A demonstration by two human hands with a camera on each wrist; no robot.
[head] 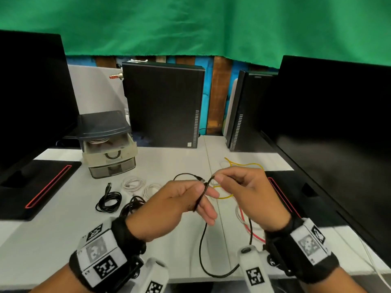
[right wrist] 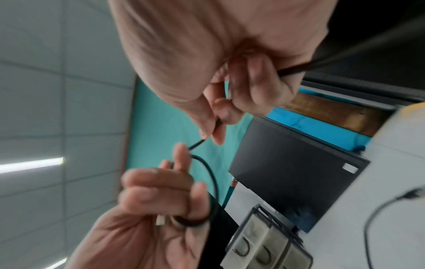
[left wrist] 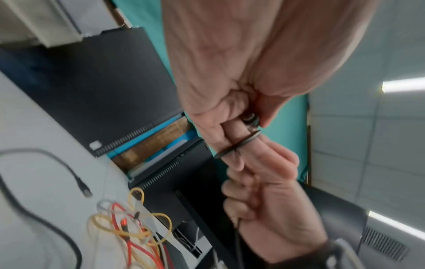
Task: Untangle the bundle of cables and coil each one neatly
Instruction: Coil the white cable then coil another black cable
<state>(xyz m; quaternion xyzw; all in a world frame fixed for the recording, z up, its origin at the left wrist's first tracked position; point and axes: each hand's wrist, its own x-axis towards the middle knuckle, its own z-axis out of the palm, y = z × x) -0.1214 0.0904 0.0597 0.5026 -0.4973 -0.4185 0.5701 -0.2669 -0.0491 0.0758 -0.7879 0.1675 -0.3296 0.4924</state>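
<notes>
Left hand (head: 169,205): we find it raised over the table (head: 63,240), just beside the right hand, thumb and forefinger pinching a black cable (head: 203,240). A small loop of that cable wraps its fingers (left wrist: 232,143); the metal plug sits by the thumb in the right wrist view.

Right hand (head: 247,193): we find it level with the left hand and to its right, fingers curled, thumb and forefinger pinching the same black cable near its end.

Black cable: from the left hand it hangs down, loops on the table near the front edge and rises again under the right hand.

Tangle (left wrist: 128,231) of yellow, red and white cables: on the table beyond and under the right hand.

Coiled cables: we count two black coils (head: 109,200) and two white coils (head: 133,183) on the table left of the left hand.

Drawer unit (head: 108,144): beyond the coils.

Computer case (head: 163,104): upright, farther back from the left hand.
</notes>
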